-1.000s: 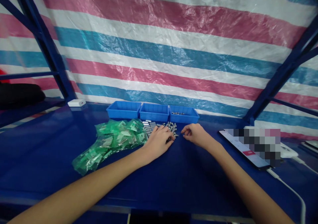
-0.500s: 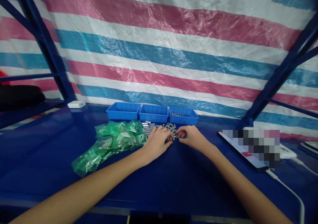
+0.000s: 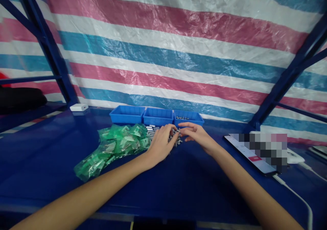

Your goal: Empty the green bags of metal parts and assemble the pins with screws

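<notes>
My left hand (image 3: 160,144) rests on the table at the pile of small metal screw-like pieces (image 3: 177,141). Its thumb and forefinger curve together around one small metal piece (image 3: 178,130) at their tips. Just to the right, my right hand (image 3: 196,135) hovers with its fingers apart, the forefinger stretched toward the left. Its fingertips come close to the piece at my left hand; whether they touch it I cannot tell. Silvery metal cylinders (image 3: 150,129) lie behind my left hand, partly hidden by it. Green plastic bags of parts (image 3: 122,140) are heaped to its left.
Behind the pile stand three blue bins: left (image 3: 127,117), middle (image 3: 157,118) and right (image 3: 190,121), the right one holding small metal pieces. A tablet (image 3: 245,153) with a cable lies at right. A white box (image 3: 79,107) sits back left. Blue posts flank a striped tarp (image 3: 163,60).
My right hand has lifted slightly from the pile and its pinched fingers have spread. The thumb and forefinger of my left hand have shifted up toward the right hand's fingertips.
</notes>
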Demonstrator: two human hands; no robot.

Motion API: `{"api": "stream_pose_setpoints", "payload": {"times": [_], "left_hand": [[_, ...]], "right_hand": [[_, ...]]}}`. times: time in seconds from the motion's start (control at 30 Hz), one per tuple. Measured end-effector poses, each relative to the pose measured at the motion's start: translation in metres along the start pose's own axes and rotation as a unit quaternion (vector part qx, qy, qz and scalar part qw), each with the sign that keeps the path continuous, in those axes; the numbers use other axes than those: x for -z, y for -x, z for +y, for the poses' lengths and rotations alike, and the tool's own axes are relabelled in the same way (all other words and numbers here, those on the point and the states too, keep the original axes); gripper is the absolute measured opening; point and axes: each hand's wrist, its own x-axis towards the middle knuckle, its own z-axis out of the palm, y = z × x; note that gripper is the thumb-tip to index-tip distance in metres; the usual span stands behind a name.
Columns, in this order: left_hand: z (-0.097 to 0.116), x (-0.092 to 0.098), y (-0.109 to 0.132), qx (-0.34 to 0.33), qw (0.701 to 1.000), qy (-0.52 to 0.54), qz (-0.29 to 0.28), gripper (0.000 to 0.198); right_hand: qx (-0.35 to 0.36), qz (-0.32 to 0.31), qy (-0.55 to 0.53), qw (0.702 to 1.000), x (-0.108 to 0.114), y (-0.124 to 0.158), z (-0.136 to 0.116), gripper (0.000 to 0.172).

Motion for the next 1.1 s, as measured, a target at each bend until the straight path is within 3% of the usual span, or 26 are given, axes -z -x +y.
{"api": "stream_pose_setpoints", "payload": {"times": [0.2,0.67,1.1], "left_hand": [[0.0020,0.0028,-0.0025,-0.029,0.999,0.017,0.036,0.017],[0.0051,0.0040,-0.0017,-0.049,0.997,0.037,0.052,0.016],[0.0021,0.0023,-0.0023,-0.038,0.997,0.020,0.058,0.015]], "right_hand": [[-0.051,-0.021,-0.087,0.995,-0.0002,0.0023,-0.0062,0.040],[-0.059,-0.066,-0.147,0.985,-0.0004,0.0018,-0.0023,0.044],[-0.045,-0.079,-0.129,0.987,-0.0016,0.0012,-0.0002,0.028]]}}
